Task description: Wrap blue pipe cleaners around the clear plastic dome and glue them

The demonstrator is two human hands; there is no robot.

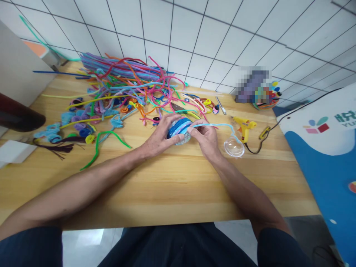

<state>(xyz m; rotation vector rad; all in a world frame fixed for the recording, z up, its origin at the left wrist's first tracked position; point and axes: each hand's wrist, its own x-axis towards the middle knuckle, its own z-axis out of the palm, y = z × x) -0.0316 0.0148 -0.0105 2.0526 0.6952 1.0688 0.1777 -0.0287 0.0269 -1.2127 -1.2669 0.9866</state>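
My left hand is wrapped around a small ball covered in bands of blue, light blue and lilac pipe cleaner, with a paler part low down. Against the ball's right side, my right hand pinches a light blue pipe cleaner. Its loose end runs right and curves down to a clear plastic half-sphere on the table. Behind the ball, pliers with yellow handles lie partly hidden by my hands.
Bundled pipe cleaners and many loose, curled pieces cover the table's back left. A green pipe cleaner lies nearer. On the right are a yellow glue gun with a black cord, a pen and a colourful object by the tiled wall.
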